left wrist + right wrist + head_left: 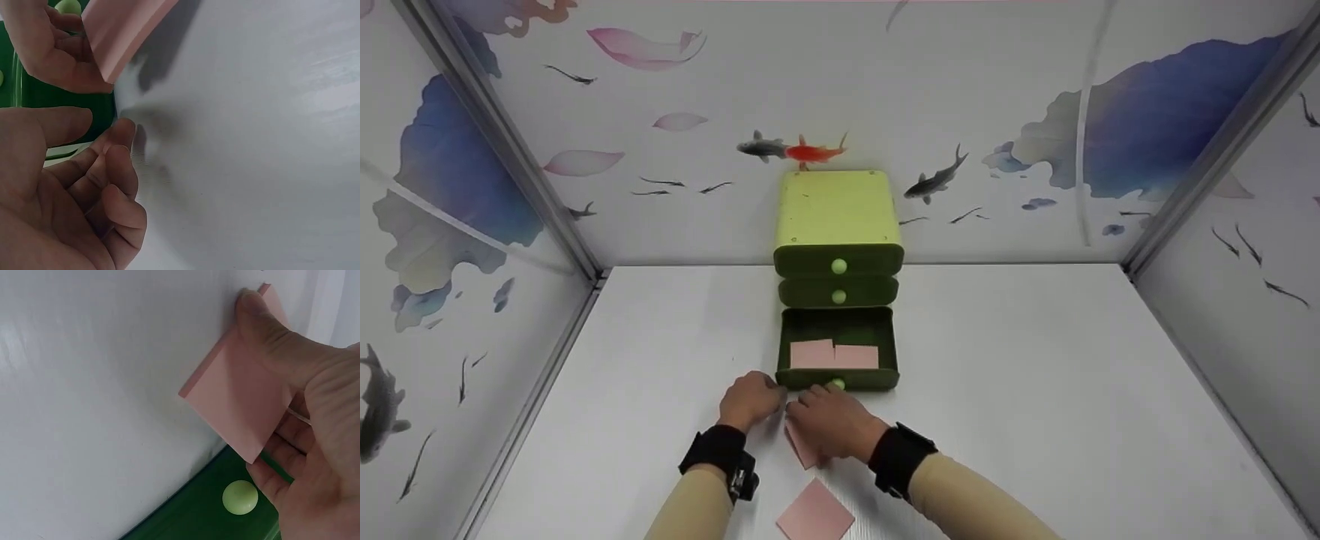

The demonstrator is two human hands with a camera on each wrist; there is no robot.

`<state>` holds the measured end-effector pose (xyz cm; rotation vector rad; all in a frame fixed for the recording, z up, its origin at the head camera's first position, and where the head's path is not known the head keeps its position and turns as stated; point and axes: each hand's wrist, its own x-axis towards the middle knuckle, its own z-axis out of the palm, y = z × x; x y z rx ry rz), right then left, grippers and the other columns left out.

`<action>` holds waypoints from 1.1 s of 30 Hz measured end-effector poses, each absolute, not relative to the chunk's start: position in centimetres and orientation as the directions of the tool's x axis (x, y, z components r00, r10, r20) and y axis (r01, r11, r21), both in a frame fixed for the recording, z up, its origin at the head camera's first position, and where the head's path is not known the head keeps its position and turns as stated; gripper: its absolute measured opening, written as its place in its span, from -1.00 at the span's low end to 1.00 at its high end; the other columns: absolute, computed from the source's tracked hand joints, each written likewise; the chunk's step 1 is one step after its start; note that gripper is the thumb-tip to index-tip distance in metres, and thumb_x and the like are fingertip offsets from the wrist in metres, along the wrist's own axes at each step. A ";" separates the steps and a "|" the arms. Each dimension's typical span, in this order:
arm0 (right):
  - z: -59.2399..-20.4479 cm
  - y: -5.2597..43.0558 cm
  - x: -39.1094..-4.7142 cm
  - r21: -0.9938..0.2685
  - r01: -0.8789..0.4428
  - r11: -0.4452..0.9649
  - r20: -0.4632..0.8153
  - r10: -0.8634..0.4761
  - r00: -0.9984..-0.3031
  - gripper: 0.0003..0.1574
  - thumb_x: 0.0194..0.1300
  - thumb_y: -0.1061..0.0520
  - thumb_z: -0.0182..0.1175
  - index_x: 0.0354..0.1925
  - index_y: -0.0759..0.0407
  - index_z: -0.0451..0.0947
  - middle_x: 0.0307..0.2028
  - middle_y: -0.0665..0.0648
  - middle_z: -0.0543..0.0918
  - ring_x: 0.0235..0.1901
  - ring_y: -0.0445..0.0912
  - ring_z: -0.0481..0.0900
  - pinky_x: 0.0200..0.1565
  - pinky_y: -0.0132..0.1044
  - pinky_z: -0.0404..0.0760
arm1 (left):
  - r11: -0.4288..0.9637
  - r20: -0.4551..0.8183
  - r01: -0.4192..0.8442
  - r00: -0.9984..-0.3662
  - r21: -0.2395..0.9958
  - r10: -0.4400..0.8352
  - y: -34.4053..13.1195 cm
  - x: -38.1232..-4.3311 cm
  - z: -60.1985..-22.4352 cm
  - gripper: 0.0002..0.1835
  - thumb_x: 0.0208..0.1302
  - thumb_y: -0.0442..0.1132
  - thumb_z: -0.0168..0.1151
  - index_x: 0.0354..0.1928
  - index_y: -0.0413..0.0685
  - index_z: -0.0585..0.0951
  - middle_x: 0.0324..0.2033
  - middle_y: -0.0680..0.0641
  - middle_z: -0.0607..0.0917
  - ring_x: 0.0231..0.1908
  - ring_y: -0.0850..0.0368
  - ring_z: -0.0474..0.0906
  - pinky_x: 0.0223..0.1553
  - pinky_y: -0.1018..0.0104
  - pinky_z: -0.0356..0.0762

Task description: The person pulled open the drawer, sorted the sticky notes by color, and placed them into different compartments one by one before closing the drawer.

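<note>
My right hand (841, 424) holds a pink pad of sticky notes (236, 396) between thumb and fingers, just in front of the pulled-out bottom drawer (875, 382) of a small green drawer cabinet (840, 206). In the right wrist view, the thumb lies along one edge of the pad and the fingers are behind it. My left hand (751, 401), fingers loosely bent and holding nothing, is by the drawer's front left corner. Inside that drawer two pink pads stand side by side, a left one (811, 354) and a right one (856, 358).
Another pink pad (816, 511) lies on the white table (1020, 405) between the forearms. Above the pulled-out drawer, two green drawer fronts with round knobs (839, 266) are pushed in. Printed panels (997, 90) wall the table at the back and both sides.
</note>
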<state>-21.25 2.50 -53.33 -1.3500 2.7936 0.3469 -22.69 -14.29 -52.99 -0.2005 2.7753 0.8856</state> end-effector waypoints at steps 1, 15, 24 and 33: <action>-53.3 2.6 -21.3 0.192 -0.777 0.600 -0.098 -0.776 -0.623 -0.30 0.06 -0.14 0.46 0.15 -0.05 0.48 0.01 -0.02 0.63 0.03 -0.11 0.54 0.11 -0.23 0.52 | 0.808 -0.251 -0.196 -0.966 0.555 -0.062 -14.3 -22.7 -53.1 -0.77 0.20 -0.16 0.11 -0.54 -0.09 0.59 -0.60 -0.01 0.54 -0.55 0.08 0.40 -0.55 0.27 0.26; -49.8 4.1 -22.6 -0.206 -0.759 0.618 -0.011 -0.777 -0.629 -0.84 0.35 0.06 0.22 -0.18 -0.11 0.72 -0.25 -0.16 0.76 -0.21 -0.27 0.67 -0.05 -0.27 0.57 | 0.801 -0.258 -0.193 -0.965 0.567 -0.050 -14.1 -22.5 -52.9 -0.64 0.21 -0.18 0.07 -0.76 0.01 0.43 -0.77 0.07 0.37 -0.69 0.14 0.28 -0.64 0.32 0.15; -47.8 5.0 -23.4 -0.259 -0.735 0.626 0.003 -0.761 -0.649 -0.83 0.31 0.02 0.25 -0.20 -0.02 0.75 -0.29 -0.09 0.78 -0.28 -0.22 0.68 -0.08 -0.32 0.61 | 0.819 -0.288 -0.196 -0.957 0.539 -0.039 -14.1 -22.6 -52.6 -0.72 0.11 -0.22 0.08 -0.71 -0.09 0.56 -0.73 0.03 0.52 -0.63 0.08 0.41 -0.59 0.29 0.23; -45.1 6.2 -25.2 -0.266 -0.706 0.656 0.049 -0.723 -0.689 -0.81 0.32 0.09 0.24 -0.14 0.03 0.74 -0.21 -0.02 0.78 -0.17 -0.12 0.72 -0.04 -0.20 0.63 | 0.817 -0.289 -0.205 -0.956 0.539 -0.049 -13.9 -22.7 -52.8 -0.63 0.16 -0.22 0.08 -0.81 -0.03 0.46 -0.81 0.06 0.42 -0.70 0.12 0.32 -0.64 0.31 0.17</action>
